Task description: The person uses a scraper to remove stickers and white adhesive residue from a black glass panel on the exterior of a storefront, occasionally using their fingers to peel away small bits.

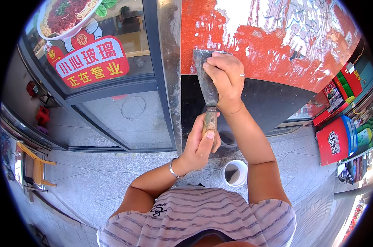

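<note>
My left hand (pixel 201 142) is wrapped around the worn wooden handle of a wide metal scraper (pixel 206 81), its thumb along the grip. The blade points up, with its broad edge against a red wall panel (pixel 266 58). Curled over the blade's right side near that edge is my right hand (pixel 228 72), with a ring on one finger; its fingertips are partly hidden. Whitish residue lies along the blade's edge. Ragged white and shiny patches show across the upper part of the panel, among torn red covering.
A white bucket (pixel 235 173) with murky contents stands on the tiled floor (pixel 91 176) below my right forearm. Left of the panel is a dark-framed glass door (pixel 112 83) with stickers. A wooden chair (pixel 37 163) stands far left, a red drinks cooler (pixel 336 140) at right.
</note>
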